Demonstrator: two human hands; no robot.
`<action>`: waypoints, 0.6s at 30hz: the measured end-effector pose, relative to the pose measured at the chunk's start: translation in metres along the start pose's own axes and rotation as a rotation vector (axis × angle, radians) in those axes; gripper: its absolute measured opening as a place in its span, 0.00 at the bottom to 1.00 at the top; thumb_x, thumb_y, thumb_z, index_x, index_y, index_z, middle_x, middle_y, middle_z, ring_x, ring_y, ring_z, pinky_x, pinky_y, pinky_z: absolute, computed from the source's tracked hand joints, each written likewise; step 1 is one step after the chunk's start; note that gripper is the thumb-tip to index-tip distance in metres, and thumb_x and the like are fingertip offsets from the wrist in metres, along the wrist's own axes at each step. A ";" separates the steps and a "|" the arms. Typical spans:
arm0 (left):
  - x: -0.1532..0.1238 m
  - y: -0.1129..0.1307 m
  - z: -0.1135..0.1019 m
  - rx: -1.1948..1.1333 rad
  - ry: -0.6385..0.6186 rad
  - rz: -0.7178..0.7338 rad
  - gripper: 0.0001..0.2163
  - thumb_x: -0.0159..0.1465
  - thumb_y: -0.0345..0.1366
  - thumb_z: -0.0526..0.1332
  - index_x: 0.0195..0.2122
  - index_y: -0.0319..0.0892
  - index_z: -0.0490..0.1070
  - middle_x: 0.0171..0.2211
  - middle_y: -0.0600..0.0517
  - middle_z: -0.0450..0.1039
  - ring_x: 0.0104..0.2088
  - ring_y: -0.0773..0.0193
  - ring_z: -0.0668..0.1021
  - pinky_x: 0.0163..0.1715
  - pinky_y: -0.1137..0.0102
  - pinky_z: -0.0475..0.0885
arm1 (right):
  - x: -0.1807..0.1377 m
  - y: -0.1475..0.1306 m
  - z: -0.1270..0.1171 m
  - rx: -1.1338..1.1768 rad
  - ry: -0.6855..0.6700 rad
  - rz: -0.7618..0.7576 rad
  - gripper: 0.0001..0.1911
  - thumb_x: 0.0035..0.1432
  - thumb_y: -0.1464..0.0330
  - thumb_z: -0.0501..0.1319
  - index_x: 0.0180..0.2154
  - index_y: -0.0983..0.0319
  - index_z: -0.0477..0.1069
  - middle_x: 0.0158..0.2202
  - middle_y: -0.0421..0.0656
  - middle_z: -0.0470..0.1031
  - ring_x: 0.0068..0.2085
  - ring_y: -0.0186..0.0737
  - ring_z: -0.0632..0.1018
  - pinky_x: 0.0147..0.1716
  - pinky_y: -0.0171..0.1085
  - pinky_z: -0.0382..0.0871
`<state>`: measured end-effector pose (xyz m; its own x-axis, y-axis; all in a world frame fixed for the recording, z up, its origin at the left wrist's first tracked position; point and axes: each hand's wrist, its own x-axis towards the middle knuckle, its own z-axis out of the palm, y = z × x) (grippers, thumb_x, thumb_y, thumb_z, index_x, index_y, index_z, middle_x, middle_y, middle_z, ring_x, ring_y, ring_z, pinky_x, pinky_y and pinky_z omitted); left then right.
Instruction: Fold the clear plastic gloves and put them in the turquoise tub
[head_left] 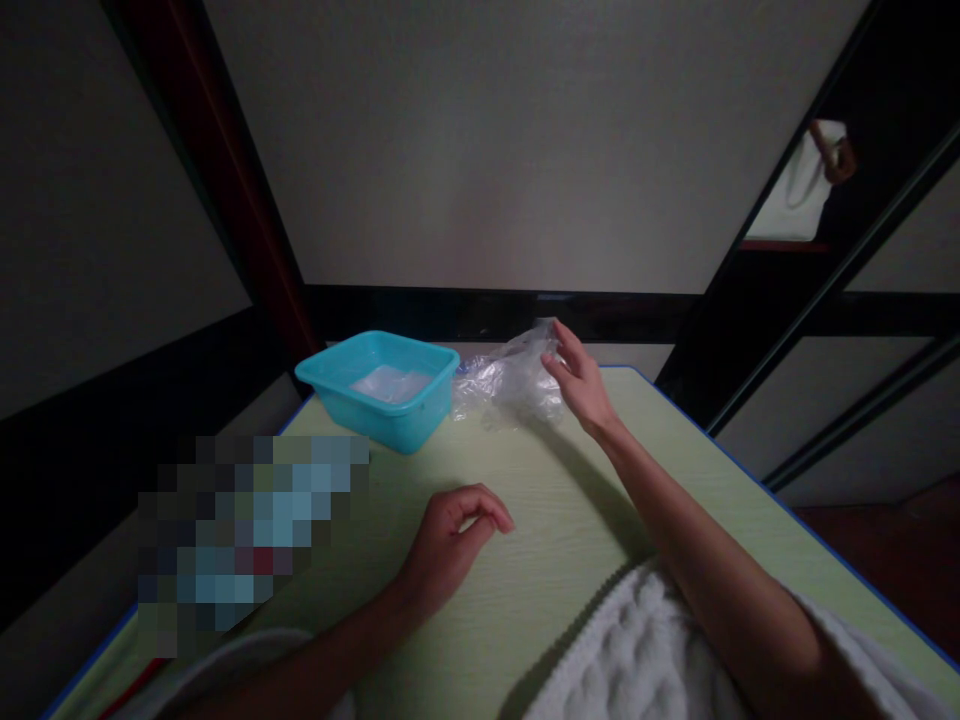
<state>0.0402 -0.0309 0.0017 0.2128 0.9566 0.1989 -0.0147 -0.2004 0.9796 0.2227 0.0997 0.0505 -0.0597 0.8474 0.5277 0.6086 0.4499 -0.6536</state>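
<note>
My right hand reaches over the table's far side, its thumb and fingers apart. The index fingertip meets the raised upper corner of a crumpled clear plastic bag; I cannot tell whether it touches or passes in front. Left of the bag stands a light-blue plastic basin with something whitish and translucent inside. Nearer to me, my left hand rests over the table with fingers curled toward the thumb. Nothing shows between them.
The pale green table has a blue edge. A blurred-out object lies at its left side. Behind it rise grey wall panels. A white bag sits on a shelf at the right.
</note>
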 end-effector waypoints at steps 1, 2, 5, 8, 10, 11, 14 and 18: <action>0.000 0.000 0.000 -0.008 0.000 -0.012 0.06 0.48 0.30 0.58 0.18 0.40 0.72 0.20 0.52 0.72 0.26 0.64 0.73 0.30 0.72 0.66 | 0.002 -0.001 -0.003 0.099 0.016 0.005 0.30 0.60 0.66 0.49 0.63 0.63 0.47 0.65 0.49 0.49 0.60 0.43 0.62 0.54 0.46 0.60; 0.001 0.001 0.001 -0.017 0.001 -0.026 0.06 0.48 0.30 0.58 0.17 0.40 0.72 0.20 0.52 0.72 0.26 0.64 0.73 0.30 0.72 0.66 | 0.003 -0.003 -0.005 0.203 0.033 0.005 0.31 0.59 0.67 0.50 0.63 0.62 0.47 0.65 0.48 0.49 0.59 0.43 0.63 0.54 0.46 0.59; 0.002 0.002 0.001 -0.048 0.004 -0.073 0.05 0.47 0.30 0.58 0.17 0.40 0.72 0.19 0.53 0.72 0.25 0.64 0.73 0.30 0.72 0.66 | 0.007 -0.007 -0.013 0.476 0.079 -0.030 0.32 0.55 0.67 0.54 0.62 0.59 0.51 0.65 0.46 0.51 0.59 0.46 0.63 0.55 0.49 0.58; 0.002 0.003 0.000 -0.080 0.007 -0.120 0.05 0.46 0.31 0.58 0.16 0.40 0.72 0.19 0.53 0.72 0.25 0.64 0.73 0.29 0.72 0.66 | 0.009 -0.014 -0.024 0.652 0.085 -0.139 0.31 0.52 0.63 0.59 0.58 0.54 0.58 0.64 0.41 0.53 0.59 0.47 0.64 0.55 0.50 0.59; 0.002 0.003 0.000 -0.104 0.003 -0.146 0.05 0.46 0.31 0.59 0.17 0.39 0.73 0.19 0.52 0.73 0.25 0.64 0.73 0.30 0.72 0.66 | 0.009 -0.024 -0.033 0.695 0.070 -0.224 0.28 0.51 0.61 0.60 0.55 0.50 0.62 0.63 0.38 0.56 0.59 0.48 0.63 0.55 0.50 0.60; 0.002 0.003 0.000 -0.117 -0.002 -0.158 0.05 0.46 0.31 0.59 0.17 0.39 0.73 0.19 0.52 0.73 0.26 0.64 0.73 0.32 0.71 0.67 | 0.008 -0.030 -0.038 0.697 0.069 -0.259 0.26 0.52 0.60 0.60 0.54 0.49 0.63 0.63 0.37 0.56 0.60 0.49 0.63 0.54 0.51 0.60; 0.003 0.001 -0.001 -0.162 -0.010 -0.190 0.05 0.48 0.33 0.60 0.22 0.38 0.75 0.23 0.50 0.76 0.30 0.61 0.76 0.37 0.69 0.67 | 0.002 -0.050 -0.046 0.634 0.072 -0.298 0.25 0.55 0.55 0.56 0.55 0.49 0.62 0.64 0.36 0.52 0.60 0.52 0.63 0.53 0.53 0.62; 0.009 -0.002 -0.004 -0.343 0.010 -0.287 0.11 0.52 0.35 0.59 0.35 0.38 0.73 0.37 0.45 0.78 0.39 0.57 0.77 0.44 0.64 0.66 | -0.022 -0.056 -0.036 0.651 0.005 -0.273 0.27 0.55 0.53 0.54 0.56 0.52 0.61 0.62 0.41 0.57 0.56 0.52 0.67 0.52 0.54 0.63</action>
<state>0.0382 -0.0212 0.0018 0.2463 0.9656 -0.0835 -0.2800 0.1534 0.9477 0.2187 0.0457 0.0952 -0.1379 0.6792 0.7209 -0.0251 0.7252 -0.6880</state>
